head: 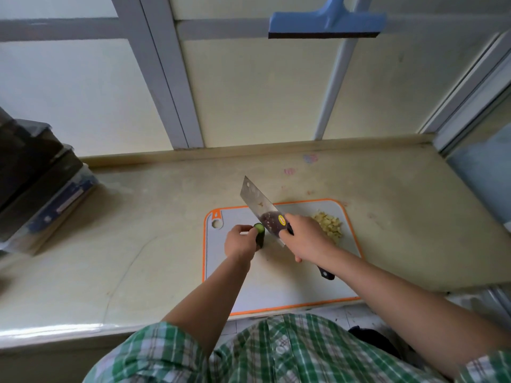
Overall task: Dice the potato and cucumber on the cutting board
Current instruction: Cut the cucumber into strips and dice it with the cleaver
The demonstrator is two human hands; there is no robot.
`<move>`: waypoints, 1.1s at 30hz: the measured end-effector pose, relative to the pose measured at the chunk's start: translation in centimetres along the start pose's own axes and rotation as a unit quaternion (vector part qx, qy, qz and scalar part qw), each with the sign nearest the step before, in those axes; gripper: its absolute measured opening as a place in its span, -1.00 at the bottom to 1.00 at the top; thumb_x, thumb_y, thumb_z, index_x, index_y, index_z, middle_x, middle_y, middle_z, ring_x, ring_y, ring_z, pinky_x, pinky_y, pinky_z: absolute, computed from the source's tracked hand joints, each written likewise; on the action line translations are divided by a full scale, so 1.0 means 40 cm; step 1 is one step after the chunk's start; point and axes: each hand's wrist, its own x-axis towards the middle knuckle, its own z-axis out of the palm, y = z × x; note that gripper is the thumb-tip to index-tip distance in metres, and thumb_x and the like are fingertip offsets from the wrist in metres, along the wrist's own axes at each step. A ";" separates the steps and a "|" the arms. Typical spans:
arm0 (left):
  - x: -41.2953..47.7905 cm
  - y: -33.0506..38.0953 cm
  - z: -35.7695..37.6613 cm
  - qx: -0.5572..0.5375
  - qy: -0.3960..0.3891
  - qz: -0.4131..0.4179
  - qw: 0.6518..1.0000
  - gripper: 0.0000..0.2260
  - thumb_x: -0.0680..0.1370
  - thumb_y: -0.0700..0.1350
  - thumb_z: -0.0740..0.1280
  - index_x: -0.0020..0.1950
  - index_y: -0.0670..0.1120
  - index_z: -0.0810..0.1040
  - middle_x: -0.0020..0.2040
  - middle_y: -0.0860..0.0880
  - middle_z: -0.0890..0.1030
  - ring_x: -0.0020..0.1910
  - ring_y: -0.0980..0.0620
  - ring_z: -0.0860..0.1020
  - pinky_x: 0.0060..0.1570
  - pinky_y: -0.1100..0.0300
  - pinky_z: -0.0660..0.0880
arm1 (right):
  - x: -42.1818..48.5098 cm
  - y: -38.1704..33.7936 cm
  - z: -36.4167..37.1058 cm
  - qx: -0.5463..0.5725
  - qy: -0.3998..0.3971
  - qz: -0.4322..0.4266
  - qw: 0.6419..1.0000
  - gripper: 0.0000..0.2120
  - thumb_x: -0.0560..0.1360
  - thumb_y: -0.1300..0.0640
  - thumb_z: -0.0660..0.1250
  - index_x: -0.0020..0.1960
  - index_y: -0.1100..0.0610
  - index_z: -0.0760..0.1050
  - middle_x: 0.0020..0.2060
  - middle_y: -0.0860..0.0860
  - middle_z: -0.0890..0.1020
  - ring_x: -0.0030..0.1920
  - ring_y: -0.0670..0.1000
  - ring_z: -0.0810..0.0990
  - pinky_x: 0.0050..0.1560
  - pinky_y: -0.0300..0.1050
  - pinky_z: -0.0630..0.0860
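Note:
A white cutting board (279, 286) with an orange rim lies on the counter in front of me. My left hand (240, 241) grips a short dark green cucumber piece (259, 234) standing upright on the board, its pale cut end facing up. My right hand (302, 237) holds a cleaver (260, 207) by the handle, its wide blade raised and tilted just right of the cucumber. A heap of pale yellow diced potato (330, 225) sits at the board's far right corner.
The beige counter (138, 244) ends at a low back ledge below a window. Dark stacked boxes (33, 181) stand at the left edge. A blue squeegee (326, 23) hangs above. The counter drops off at the right, past the board.

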 end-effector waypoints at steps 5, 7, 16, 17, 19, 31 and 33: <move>0.017 -0.008 -0.002 0.013 -0.003 0.005 1.000 -0.96 0.49 -0.13 0.36 -0.08 -0.01 0.57 -0.08 -0.13 0.66 -0.13 -0.16 0.66 -0.03 -0.07 0.62 | -0.007 -0.003 0.015 -0.012 -0.006 0.002 1.000 -0.86 0.50 0.14 0.13 -0.22 0.13 0.32 -0.47 0.06 0.52 -0.59 0.04 0.57 -0.50 -0.18 0.42; 0.019 -0.010 -0.002 0.018 -0.002 0.007 1.000 -0.97 0.49 -0.12 0.37 -0.09 0.00 0.56 -0.08 -0.11 0.66 -0.11 -0.15 0.66 -0.04 -0.06 0.62 | -0.009 -0.004 0.018 -0.019 -0.005 0.004 1.000 -0.85 0.51 0.14 0.13 -0.23 0.13 0.31 -0.49 0.07 0.52 -0.60 0.04 0.57 -0.50 -0.19 0.41; 0.011 -0.008 0.004 0.008 0.028 -0.005 1.000 -0.94 0.47 -0.08 0.41 -0.09 -0.02 0.61 -0.12 -0.08 0.68 -0.10 -0.10 0.65 0.03 0.03 0.60 | -0.021 -0.016 0.010 -0.046 -0.046 0.022 0.998 -0.89 0.50 0.16 0.08 -0.17 0.16 0.30 -0.42 0.13 0.57 -0.58 0.05 0.58 -0.48 -0.16 0.41; 0.009 -0.007 0.004 0.005 0.032 -0.006 0.999 -0.95 0.46 -0.08 0.41 -0.10 -0.03 0.62 -0.13 -0.09 0.68 -0.11 -0.09 0.64 0.01 0.06 0.60 | -0.021 -0.019 0.008 -0.054 -0.059 0.027 0.996 -0.89 0.52 0.15 0.07 -0.16 0.16 0.29 -0.44 0.13 0.56 -0.58 0.04 0.57 -0.48 -0.18 0.38; 0.006 -0.008 0.004 0.005 0.040 -0.004 0.999 -0.93 0.46 -0.09 0.42 -0.10 -0.05 0.65 -0.14 -0.09 0.68 -0.17 -0.07 0.61 -0.06 0.11 0.56 | -0.021 -0.029 0.000 -0.059 -0.083 0.036 0.994 -0.89 0.53 0.16 0.05 -0.14 0.16 0.26 -0.45 0.10 0.53 -0.60 0.02 0.54 -0.55 -0.23 0.33; 0.003 -0.014 0.008 -0.004 0.053 0.005 0.999 -0.92 0.45 -0.04 0.45 -0.13 -0.03 0.68 -0.19 -0.04 0.68 -0.26 -0.04 0.55 -0.13 0.13 0.53 | -0.008 -0.035 0.030 -0.076 -0.108 0.049 0.990 -0.84 0.58 0.15 0.02 -0.07 0.20 0.32 -0.40 0.17 0.59 -0.59 0.01 0.53 -0.62 -0.30 0.28; 0.003 -0.013 0.006 -0.007 0.053 0.002 0.999 -0.93 0.45 -0.04 0.46 -0.14 -0.03 0.68 -0.21 -0.03 0.67 -0.29 -0.01 0.54 -0.16 0.16 0.51 | -0.007 -0.033 0.043 -0.076 -0.107 0.048 0.990 -0.84 0.59 0.14 0.02 -0.06 0.20 0.31 -0.42 0.12 0.54 -0.58 0.01 0.51 -0.59 -0.25 0.31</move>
